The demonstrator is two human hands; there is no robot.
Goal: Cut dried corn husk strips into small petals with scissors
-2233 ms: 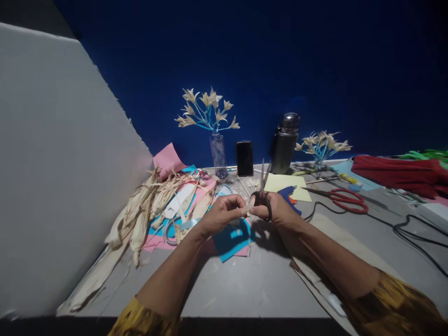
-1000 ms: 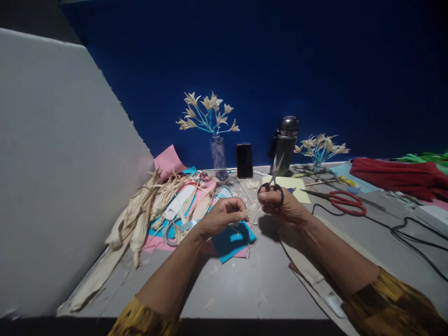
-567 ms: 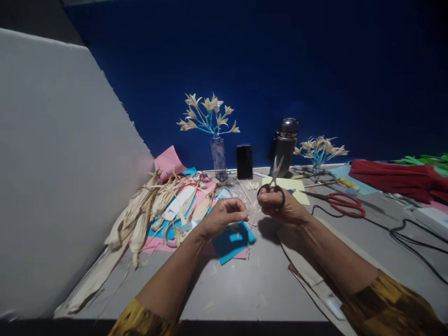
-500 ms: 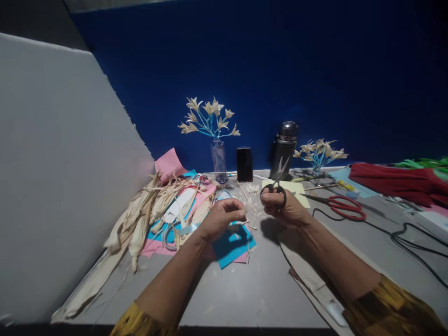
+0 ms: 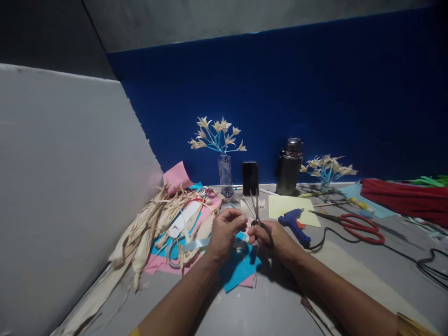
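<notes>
My left hand (image 5: 227,235) is closed in a pinch, thumb against the fingers. A small pale piece of corn husk (image 5: 244,209) shows just above its fingertips, its lower part hidden. In my right hand (image 5: 275,238) are small scissors (image 5: 257,212) with black handles. Their blades point upward and stand slightly apart. Both hands are close together over a blue sheet (image 5: 240,273) lying on pink paper. To the left lies a heap of dried corn husks (image 5: 140,242) with a tape roll (image 5: 172,252) at its edge.
At the back stand a clear vase (image 5: 226,177) of husk flowers, a phone (image 5: 250,177), a dark flask (image 5: 290,165) and a second flower bunch (image 5: 327,170). On the right lie a blue glue gun (image 5: 296,226), red-handled scissors (image 5: 362,228), black cable (image 5: 434,266) and red cloth (image 5: 402,199).
My right hand has moved left with the scissors, up beside my left hand, and the glue gun has come into sight. The view has tilted upward.
</notes>
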